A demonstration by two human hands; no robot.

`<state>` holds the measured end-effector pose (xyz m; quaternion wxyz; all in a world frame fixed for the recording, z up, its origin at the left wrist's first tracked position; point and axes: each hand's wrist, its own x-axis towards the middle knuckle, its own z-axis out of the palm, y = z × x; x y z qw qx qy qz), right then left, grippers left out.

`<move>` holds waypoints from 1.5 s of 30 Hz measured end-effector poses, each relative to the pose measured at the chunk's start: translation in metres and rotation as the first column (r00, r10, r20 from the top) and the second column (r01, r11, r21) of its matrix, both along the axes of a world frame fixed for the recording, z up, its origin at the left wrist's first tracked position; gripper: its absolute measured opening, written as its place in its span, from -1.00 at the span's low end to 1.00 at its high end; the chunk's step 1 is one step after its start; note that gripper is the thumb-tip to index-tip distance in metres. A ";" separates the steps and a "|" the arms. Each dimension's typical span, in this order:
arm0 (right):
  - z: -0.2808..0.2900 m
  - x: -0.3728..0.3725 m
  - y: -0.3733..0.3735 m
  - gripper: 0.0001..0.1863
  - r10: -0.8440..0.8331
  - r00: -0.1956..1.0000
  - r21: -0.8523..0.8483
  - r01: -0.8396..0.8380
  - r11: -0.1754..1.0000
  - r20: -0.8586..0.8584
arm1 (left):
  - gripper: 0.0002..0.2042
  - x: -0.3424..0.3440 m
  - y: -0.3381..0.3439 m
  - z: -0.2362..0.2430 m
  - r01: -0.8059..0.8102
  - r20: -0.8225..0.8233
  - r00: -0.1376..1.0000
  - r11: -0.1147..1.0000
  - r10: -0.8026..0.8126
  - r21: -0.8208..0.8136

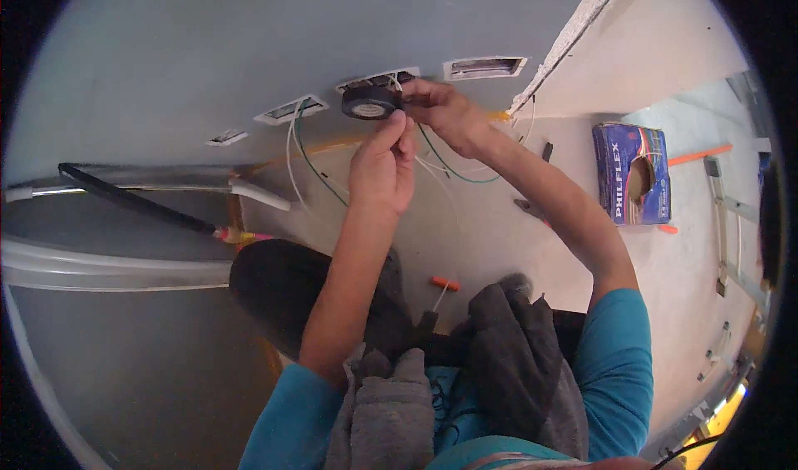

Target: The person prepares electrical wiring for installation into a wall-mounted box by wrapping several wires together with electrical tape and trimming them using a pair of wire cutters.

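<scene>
Meeting at the tape: the left hand (382,164) and the right hand (445,114), fingertips almost together at the right end of the roll of black electrical tape (369,103).
Left hand: narrow, thumb drawn up to the fingers, its tip at the roll's lower right; whether it carries the roll I cannot tell.
Right hand: narrow, fingers bent toward the wall (208,46), just beside the roll; what lies inside the pinch is hidden.
Tape roll: in front of the lower edge of the third wall cutout (410,74) from the left, its pale core showing.
Second cutout (287,111): to the left of the roll, with a white wire (290,150) and a green wire (304,156) hanging out.
Fourth cutout (485,68): to the right, above the right hand.
Second green wire (440,161): curving down below the right hand.
Blue carton (613,179): on the pale floor (499,254), right of the right forearm, a hole in its face.
Orange handle (446,284): near the person's knees.
Black tube (137,197): slanting, well left of the hands.
</scene>
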<state>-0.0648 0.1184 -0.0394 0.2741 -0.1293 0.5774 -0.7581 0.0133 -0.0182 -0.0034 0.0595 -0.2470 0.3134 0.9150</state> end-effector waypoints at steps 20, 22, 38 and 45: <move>0.070 0.019 0.020 -0.61 0.019 0.862 0.478 0.263 0.838 -0.507 | -0.80 -0.025 -0.062 0.032 0.221 0.056 0.963 0.650 -0.264 -0.727; 0.055 0.018 0.025 -0.58 0.029 0.838 0.466 0.274 0.842 -0.545 | -0.79 -0.029 -0.060 0.030 0.231 0.070 0.960 0.626 -0.271 -0.745; 0.018 0.006 0.037 -0.63 0.047 0.969 0.327 0.037 0.944 -0.244 | -0.83 -0.014 0.001 0.033 0.017 -0.070 0.996 0.910 -0.050 -0.413; 0.007 0.004 0.013 -0.69 0.090 0.996 -0.147 -0.091 0.985 -0.015 | -0.89 -0.005 0.036 0.024 -0.205 -0.098 0.979 0.907 0.181 -0.369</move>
